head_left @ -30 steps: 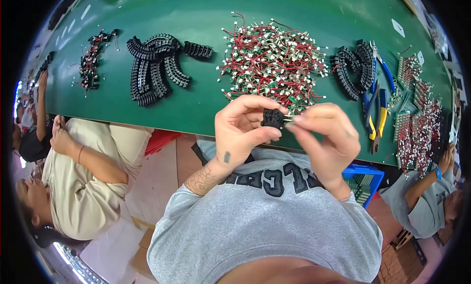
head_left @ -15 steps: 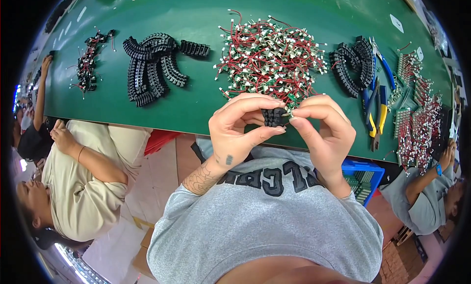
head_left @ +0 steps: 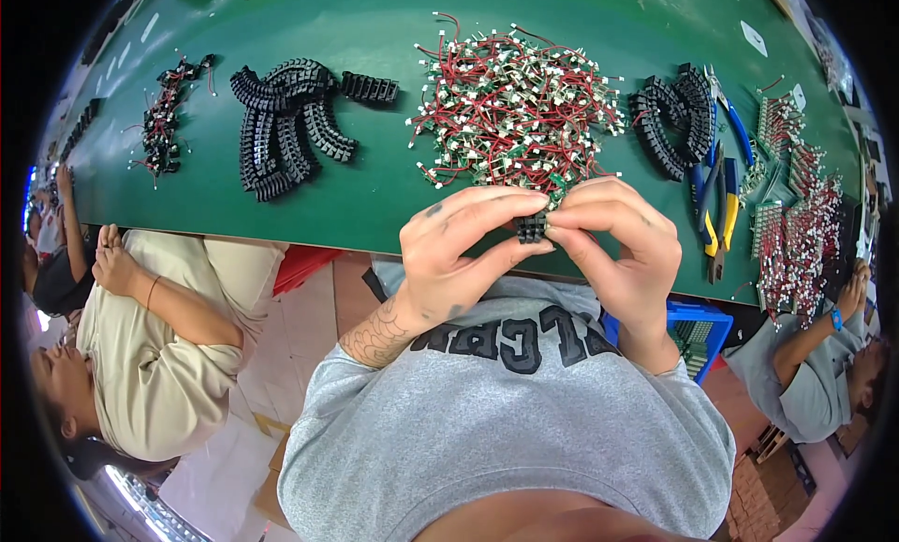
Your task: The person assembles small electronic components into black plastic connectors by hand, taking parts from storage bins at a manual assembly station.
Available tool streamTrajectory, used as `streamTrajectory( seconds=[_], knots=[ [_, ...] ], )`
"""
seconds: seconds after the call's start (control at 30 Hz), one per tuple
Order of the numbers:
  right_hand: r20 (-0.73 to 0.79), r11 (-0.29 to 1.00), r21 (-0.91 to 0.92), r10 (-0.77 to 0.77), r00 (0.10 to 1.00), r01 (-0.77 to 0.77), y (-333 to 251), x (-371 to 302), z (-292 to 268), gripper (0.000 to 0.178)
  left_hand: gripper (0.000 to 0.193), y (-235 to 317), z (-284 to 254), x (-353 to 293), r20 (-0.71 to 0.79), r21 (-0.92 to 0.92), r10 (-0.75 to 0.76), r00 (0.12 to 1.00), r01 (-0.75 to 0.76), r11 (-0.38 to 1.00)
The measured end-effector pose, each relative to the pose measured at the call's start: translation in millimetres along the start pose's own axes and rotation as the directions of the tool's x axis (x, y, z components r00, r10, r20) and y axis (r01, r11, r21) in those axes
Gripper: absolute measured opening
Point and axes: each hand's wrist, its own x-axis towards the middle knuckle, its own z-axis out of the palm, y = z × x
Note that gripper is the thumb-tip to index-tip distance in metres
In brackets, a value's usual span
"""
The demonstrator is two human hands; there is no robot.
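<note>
A small black plastic block [head_left: 531, 227] with ridged segments is pinched between the thumb and fingers of my left hand [head_left: 454, 242], over the table's near edge. My right hand [head_left: 626, 238] is closed at the block's right side, its fingertips gripping a small green circuit board [head_left: 556, 195]. Board and block meet at my fingertips, which partly hide both; whether one sits inside the other I cannot tell. Just beyond my hands lies a big heap of small boards with red and black wires and white connectors [head_left: 515, 107].
Black segmented strips [head_left: 286, 121] lie left of the heap, more strips [head_left: 688, 121] to its right. Pliers [head_left: 719, 219], blue-handled cutters [head_left: 738, 130] and wired board panels [head_left: 796, 233] are further right. Black wired pieces [head_left: 164, 121] lie far left. A blue crate [head_left: 716, 331] stands below the edge. People sit on both sides.
The black block has turned in my left hand and shifted slightly right, so less of it shows. My right fingertips have closed in against it.
</note>
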Motion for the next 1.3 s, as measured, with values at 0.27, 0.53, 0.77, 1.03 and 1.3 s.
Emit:
streamTrajectory(
  seconds=[0.27, 0.53, 0.77, 1.03, 1.3],
  knots=[
    [-0.054, 0.673, 0.707, 0.359, 0.932, -0.218, 13, -10, 18, 0.014, 0.046, -1, 7, -6, -0.023, -0.577, -0.321, 0.947, 0.25, 0.778],
    [-0.046, 0.804, 0.563, 0.264, 0.964, -0.193, 14, -12, 10, 0.013, 0.042, 2, 3, -4, 0.001, -0.365, -0.221, 0.975, 0.206, 0.908],
    [-0.225, 0.799, 0.573, 0.368, 0.902, -0.183, 8, -16, 11, 0.011, 0.024, 23, 4, 1, 0.176, -0.809, -0.561, 0.809, 0.444, 0.386],
    [0.095, 0.932, -0.164, -0.31, 0.946, 0.322, -2, -16, -2, 0.022, 0.019, 28, -22, -14, 0.545, -0.49, -0.501, 0.672, 0.74, 0.461],
    [-0.008, 0.986, -0.067, -0.156, 0.988, 0.155, -6, -19, -23, 0.025, 0.029, 10, -54, -29, 0.035, -0.451, -0.498, 0.866, 0.459, 0.766]
  ],
)
